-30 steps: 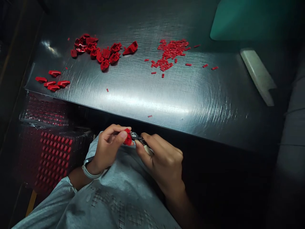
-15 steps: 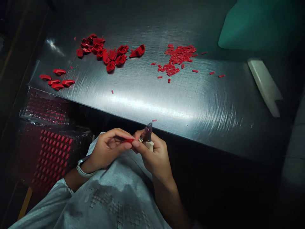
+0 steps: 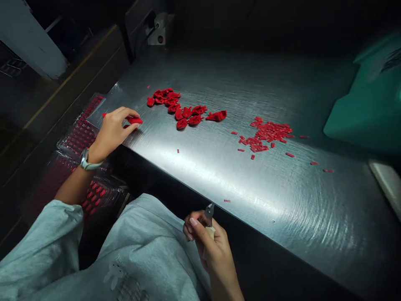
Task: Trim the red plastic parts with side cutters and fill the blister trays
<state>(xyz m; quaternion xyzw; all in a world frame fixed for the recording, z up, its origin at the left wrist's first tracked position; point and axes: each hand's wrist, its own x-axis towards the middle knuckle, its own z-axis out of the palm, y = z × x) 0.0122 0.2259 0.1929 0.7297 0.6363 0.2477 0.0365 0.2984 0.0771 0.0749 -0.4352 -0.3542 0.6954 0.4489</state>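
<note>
My left hand (image 3: 112,127) is stretched out over the left end of the metal table. Between its thumb and fingers is a small red plastic part (image 3: 135,120), close to the tabletop. Other red pieces (image 3: 104,114) lie around that hand, mostly covered by it. My right hand (image 3: 213,242) is closed round a pair of nippers (image 3: 209,213) with pale handles, in front of the table's near edge. The nippers' metal tip points up and away from me.
Hollow red plastic parts (image 3: 184,113) lie grouped on the metal table (image 3: 200,167). Right of them is a heap of small red chips (image 3: 271,131), with several strays. A green bin (image 3: 357,113) and a pale object (image 3: 387,182) stand at right. Clear trays (image 3: 77,136) of red parts are stacked lower left.
My left hand has moved from beside my right hand to the table's left end, carrying the red part. My right hand keeps the nippers near my lap. The view has swung left.
</note>
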